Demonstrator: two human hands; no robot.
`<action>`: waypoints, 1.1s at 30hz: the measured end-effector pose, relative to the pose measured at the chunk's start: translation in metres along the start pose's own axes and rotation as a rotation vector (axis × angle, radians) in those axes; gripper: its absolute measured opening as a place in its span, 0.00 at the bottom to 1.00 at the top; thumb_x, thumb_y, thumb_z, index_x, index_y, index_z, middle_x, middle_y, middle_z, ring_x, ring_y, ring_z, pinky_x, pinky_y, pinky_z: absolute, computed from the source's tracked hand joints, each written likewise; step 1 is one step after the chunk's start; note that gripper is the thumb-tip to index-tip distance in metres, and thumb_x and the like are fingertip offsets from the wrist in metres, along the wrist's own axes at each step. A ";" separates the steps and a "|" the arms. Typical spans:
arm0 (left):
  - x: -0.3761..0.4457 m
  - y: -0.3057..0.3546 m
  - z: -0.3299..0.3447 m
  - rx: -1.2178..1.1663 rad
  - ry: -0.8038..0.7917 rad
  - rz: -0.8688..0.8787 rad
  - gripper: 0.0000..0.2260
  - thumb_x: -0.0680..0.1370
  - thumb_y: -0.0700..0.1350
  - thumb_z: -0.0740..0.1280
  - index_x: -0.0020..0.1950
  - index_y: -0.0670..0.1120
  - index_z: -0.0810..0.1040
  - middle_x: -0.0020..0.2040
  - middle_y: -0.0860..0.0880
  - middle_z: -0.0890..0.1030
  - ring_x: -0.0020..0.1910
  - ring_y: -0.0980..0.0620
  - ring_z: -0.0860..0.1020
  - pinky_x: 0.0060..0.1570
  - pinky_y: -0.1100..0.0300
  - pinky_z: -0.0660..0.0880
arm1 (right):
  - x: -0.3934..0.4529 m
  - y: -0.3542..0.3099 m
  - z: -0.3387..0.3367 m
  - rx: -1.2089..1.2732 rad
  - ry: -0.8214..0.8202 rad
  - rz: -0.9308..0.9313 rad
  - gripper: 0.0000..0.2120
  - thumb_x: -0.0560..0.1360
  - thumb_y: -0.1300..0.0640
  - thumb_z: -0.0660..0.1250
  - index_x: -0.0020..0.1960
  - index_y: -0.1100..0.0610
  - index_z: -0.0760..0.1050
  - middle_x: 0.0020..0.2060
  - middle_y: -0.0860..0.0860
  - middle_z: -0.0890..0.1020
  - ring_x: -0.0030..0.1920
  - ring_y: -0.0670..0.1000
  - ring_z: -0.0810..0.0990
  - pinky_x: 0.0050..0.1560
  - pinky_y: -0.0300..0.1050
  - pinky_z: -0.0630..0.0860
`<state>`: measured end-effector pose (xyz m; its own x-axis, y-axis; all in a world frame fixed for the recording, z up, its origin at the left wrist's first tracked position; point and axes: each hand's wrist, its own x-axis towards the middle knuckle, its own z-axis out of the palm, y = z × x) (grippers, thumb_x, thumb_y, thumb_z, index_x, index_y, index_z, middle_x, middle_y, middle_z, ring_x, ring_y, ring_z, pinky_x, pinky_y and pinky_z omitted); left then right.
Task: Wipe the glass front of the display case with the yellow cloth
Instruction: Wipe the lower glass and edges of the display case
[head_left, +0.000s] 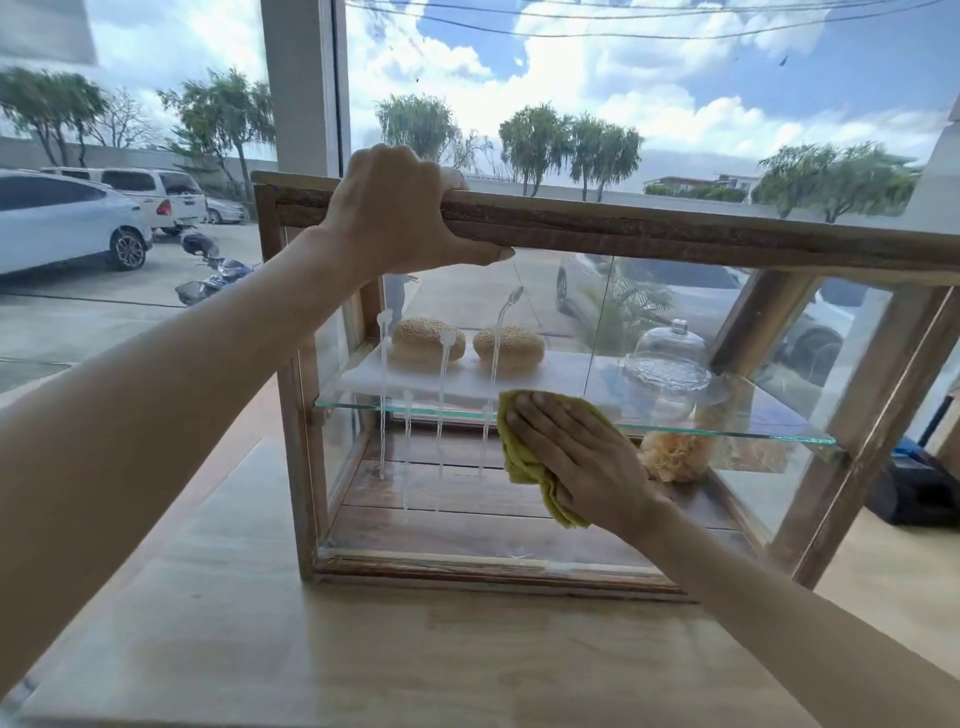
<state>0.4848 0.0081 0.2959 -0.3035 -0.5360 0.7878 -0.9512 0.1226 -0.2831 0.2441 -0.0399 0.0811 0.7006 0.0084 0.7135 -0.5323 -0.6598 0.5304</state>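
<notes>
Head cam, R hand (582, 457) flat pressing yellow cloth (524, 457) on glass front (441, 493), cloth long axis diagonal, L hand (395, 213) gripping case top (675, 228)

Two bare forearms enter from the lower corners, with no sleeve, watch, bracelet or glove on either of them up to the picture's edge. The left hand (400, 208) wears no ring on the parts that show; its thumbnail is short and unpainted. The right hand (576, 457) is likewise without rings, and its fingernails are short, rounded and plain. Both wrists are slim and unmarked.
</notes>
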 end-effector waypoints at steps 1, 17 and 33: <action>0.000 0.000 0.000 0.003 0.001 0.001 0.44 0.60 0.80 0.47 0.52 0.49 0.83 0.32 0.49 0.82 0.34 0.48 0.80 0.44 0.59 0.72 | -0.007 -0.005 0.004 0.001 -0.023 -0.026 0.21 0.76 0.64 0.59 0.69 0.61 0.70 0.69 0.55 0.70 0.71 0.52 0.67 0.72 0.48 0.62; -0.001 0.004 -0.008 -0.001 -0.038 0.006 0.43 0.61 0.79 0.49 0.50 0.48 0.83 0.31 0.49 0.81 0.33 0.50 0.79 0.42 0.59 0.74 | -0.081 -0.053 0.028 0.181 -0.539 -0.317 0.21 0.78 0.60 0.56 0.71 0.54 0.69 0.70 0.48 0.71 0.70 0.44 0.68 0.70 0.41 0.65; -0.017 -0.033 -0.023 -0.058 -0.052 0.067 0.44 0.62 0.77 0.52 0.56 0.45 0.81 0.33 0.49 0.83 0.27 0.53 0.73 0.38 0.61 0.75 | 0.056 0.004 -0.060 0.067 0.300 0.279 0.16 0.76 0.65 0.63 0.63 0.62 0.76 0.63 0.60 0.76 0.63 0.56 0.74 0.63 0.50 0.71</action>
<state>0.5199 0.0327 0.3042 -0.3652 -0.5670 0.7384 -0.9308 0.2073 -0.3012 0.2524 0.0032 0.1505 0.3590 0.0340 0.9327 -0.6429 -0.7154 0.2735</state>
